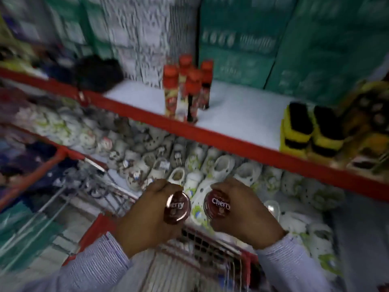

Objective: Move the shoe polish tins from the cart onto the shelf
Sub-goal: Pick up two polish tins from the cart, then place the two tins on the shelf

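Both hands are held up over the red cart [99,226], below the white shelf [242,114]. The left hand [145,213] wraps its fingers around one round brown tin [177,207]. The right hand [244,211] grips another tin [217,204] just beside it.

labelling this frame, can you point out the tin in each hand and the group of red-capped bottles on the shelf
tin in left hand [177,207], head view, on the lid's lettering
tin in right hand [216,204], head view, on the middle of the lid
red-capped bottles [190,89], head view, on the front bottle's cap
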The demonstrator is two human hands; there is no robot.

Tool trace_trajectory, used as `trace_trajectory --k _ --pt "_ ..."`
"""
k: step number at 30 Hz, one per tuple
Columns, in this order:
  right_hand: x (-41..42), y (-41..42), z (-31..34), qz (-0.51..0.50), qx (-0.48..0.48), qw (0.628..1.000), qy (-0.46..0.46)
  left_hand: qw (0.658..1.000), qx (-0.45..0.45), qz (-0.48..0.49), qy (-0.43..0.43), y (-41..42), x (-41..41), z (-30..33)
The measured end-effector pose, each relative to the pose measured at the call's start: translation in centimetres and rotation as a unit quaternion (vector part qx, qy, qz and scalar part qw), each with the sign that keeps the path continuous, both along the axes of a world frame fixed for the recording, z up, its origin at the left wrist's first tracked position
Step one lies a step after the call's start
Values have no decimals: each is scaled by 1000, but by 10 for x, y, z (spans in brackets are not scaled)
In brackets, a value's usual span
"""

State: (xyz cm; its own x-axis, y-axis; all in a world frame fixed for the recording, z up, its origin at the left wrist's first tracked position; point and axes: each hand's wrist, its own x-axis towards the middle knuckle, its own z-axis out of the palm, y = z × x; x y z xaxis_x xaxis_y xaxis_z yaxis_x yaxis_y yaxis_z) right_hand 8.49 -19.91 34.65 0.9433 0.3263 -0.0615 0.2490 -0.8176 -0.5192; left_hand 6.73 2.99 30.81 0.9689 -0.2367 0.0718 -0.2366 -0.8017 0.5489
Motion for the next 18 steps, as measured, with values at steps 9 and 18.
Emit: trace_trajectory --k 9,18 --pt "42 -39 100 -71 39 988 -134 992 34 -25 -118 -44 75 127" --pt "149 -54 102 -186 75 972 -121 995 42 -20 -85 -101 200 149"
